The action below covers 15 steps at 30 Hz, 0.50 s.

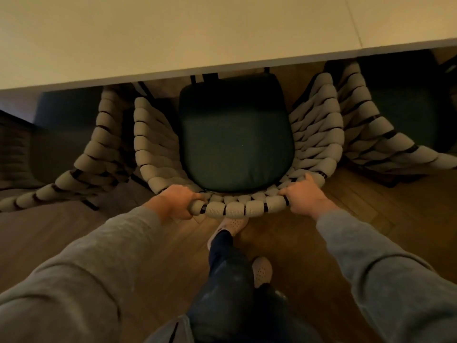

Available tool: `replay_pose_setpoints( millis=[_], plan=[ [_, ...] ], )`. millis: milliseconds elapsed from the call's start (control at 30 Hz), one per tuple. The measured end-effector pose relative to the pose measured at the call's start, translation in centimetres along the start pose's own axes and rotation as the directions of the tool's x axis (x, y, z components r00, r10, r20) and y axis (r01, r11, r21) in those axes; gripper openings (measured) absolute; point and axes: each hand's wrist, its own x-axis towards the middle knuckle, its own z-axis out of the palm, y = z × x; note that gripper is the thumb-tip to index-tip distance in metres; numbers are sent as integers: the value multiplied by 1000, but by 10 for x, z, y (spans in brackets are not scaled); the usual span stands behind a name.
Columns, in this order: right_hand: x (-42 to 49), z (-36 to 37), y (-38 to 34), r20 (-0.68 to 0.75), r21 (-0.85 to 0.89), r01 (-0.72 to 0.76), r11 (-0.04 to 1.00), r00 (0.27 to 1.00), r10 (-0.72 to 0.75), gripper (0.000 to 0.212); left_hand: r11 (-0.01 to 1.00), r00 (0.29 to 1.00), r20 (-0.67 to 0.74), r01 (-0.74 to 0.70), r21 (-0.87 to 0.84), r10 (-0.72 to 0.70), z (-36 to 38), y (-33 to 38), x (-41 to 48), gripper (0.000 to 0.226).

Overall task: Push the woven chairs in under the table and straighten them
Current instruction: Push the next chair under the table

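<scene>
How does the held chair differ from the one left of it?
The left hand and right hand grip the middle woven chair at its back; the left woven chair is untouched. The middle one's green cushion shows plainly; the left one's seat is shadowed. Both have thick pale weave.

We lose the front of the middle chair (319, 134) under the table (173, 33), left chair (99, 149) cut by the left edge, right chair (366, 125) by the right, fingertips of our left hand (176, 203) hidden under the rim
</scene>
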Motion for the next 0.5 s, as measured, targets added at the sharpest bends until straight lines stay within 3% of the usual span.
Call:
replay_pose_setpoints(
  millis=[200, 500],
  plan=[
    [12, -10, 10, 5, 23, -25, 999, 1000, 25, 39, 1000, 997, -68, -23, 4, 24, -19, -5, 6, 44],
    [41, -24, 14, -4, 25, 10, 1000, 1000, -10, 41, 999, 999, -45, 26, 19, -25, -40, -25, 15, 44]
  ],
)
